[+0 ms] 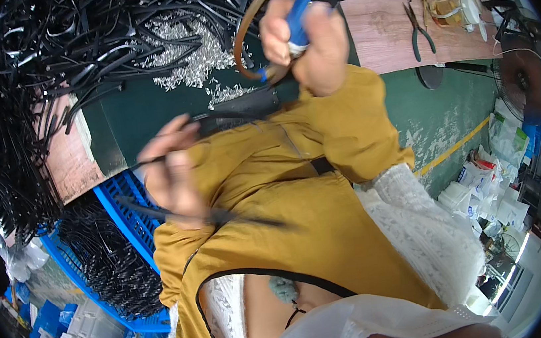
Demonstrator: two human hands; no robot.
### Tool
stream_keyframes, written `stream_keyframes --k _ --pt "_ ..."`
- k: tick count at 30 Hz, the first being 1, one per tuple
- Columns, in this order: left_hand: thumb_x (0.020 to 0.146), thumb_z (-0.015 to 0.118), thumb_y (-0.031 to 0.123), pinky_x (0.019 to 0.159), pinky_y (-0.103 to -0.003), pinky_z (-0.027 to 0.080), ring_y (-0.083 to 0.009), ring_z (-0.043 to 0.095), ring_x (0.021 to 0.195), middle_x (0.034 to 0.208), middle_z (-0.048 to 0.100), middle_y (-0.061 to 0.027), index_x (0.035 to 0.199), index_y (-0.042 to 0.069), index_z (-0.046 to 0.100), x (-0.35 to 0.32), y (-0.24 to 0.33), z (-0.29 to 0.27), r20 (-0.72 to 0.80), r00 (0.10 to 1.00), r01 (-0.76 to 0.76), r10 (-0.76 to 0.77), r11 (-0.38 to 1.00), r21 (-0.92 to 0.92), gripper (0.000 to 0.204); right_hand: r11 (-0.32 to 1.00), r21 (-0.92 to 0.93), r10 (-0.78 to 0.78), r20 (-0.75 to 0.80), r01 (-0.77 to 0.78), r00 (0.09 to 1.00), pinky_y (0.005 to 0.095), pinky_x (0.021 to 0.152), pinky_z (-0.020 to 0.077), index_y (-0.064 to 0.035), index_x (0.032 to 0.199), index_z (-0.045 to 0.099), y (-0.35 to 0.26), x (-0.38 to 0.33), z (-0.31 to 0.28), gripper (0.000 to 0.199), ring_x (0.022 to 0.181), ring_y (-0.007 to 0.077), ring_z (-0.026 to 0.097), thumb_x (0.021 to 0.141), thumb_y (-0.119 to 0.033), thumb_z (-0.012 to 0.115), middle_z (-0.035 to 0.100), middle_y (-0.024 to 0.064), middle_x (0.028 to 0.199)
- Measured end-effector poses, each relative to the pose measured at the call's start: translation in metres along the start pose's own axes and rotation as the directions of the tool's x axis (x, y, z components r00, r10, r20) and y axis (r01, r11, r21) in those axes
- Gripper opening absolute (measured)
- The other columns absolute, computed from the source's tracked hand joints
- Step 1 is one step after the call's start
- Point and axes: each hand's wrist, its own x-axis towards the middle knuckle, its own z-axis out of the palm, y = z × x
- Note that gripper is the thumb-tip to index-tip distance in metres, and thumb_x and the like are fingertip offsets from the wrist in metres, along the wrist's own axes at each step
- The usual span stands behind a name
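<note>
My right hand (310, 44), raised over the table's front edge, is wrapped round a blue-and-black air tool (298, 22). A brown hose (243, 32) with a blue fitting curves beside it. Lower and to the left, my left hand (175, 180) is closed on thin black strips (256, 220) that stick out past its fingers on both sides. Both hands are smeared by motion, so the strips' exact shape cannot be told. Beyond the hands, a heap of small silver metal pieces (190, 51) lies on the dark green mat (125, 125).
Many black strips (62, 39) cover the table's left and back. A blue basket (136, 218) of similar pieces stands below the left edge. Pliers (417, 35) and a clear container (446, 11) lie on the right. A fan (523, 77) stands beyond.
</note>
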Motion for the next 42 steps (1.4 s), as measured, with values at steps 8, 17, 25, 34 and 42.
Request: stream_keyframes --k 8,17,25,34,42 --pt "0.101 0.060 0.041 0.123 -0.046 0.025 -0.0417 0.029 0.151 0.163 0.027 -0.0312 0.160 -0.008 0.019 0.090 0.020 -0.102 -0.703 0.663 0.395 0.258 0.678 0.620 0.087 0.278 -0.946 -0.125 0.138 0.168 0.983 0.0383 0.097 0.0495 -0.0070 0.124 0.069 -0.048 0.007 -0.115 0.036 0.107 0.0278 0.063 0.089 -0.009 0.063 0.063 0.0122 0.117" --pt "0.093 0.066 0.036 0.098 -0.049 0.046 -0.0340 0.060 0.116 0.115 0.070 -0.0132 0.112 0.004 0.076 0.249 0.021 0.023 0.033 0.934 -0.099 0.355 0.167 0.981 0.039 0.195 -0.944 -0.544 0.124 0.268 0.830 0.0269 0.078 0.0530 -0.0020 0.100 0.069 -0.017 0.032 -0.143 0.015 0.087 0.0148 0.062 0.088 0.006 0.070 0.055 0.0067 0.103" --pt "0.095 0.052 0.017 0.074 -0.051 0.057 -0.0417 0.072 0.085 0.092 0.074 -0.0211 0.100 0.001 0.064 0.261 0.056 0.025 0.178 0.924 -0.171 0.338 -0.050 0.984 0.020 0.332 -0.930 -0.774 -0.174 0.156 0.609 0.0311 0.087 0.0495 0.0025 0.099 0.067 -0.028 0.028 -0.185 0.008 0.096 0.0222 0.063 0.091 0.002 0.069 0.064 0.0094 0.098" --pt "0.091 0.057 0.070 0.082 -0.041 0.053 -0.0285 0.066 0.082 0.085 0.065 -0.0126 0.099 -0.002 0.060 0.201 0.083 -0.025 0.008 0.995 0.009 -0.094 0.187 0.982 0.073 0.668 -0.491 -0.732 -0.295 0.560 0.615 0.0322 0.068 0.0600 0.0081 0.105 0.062 -0.053 -0.056 -0.076 0.018 0.082 0.0256 0.066 0.105 -0.006 0.051 0.063 0.0185 0.100" --pt "0.101 0.047 0.014 0.100 -0.044 0.051 -0.0180 0.058 0.084 0.088 0.053 -0.0073 0.102 0.002 0.050 0.069 0.015 0.059 0.175 0.984 0.066 0.025 0.866 -0.496 0.012 0.807 -0.567 -0.333 -0.209 0.164 0.919 0.0271 0.069 0.0590 0.0073 0.106 0.066 0.009 -0.086 0.019 0.011 0.080 0.0163 0.064 0.100 0.001 0.058 0.062 0.0137 0.106"
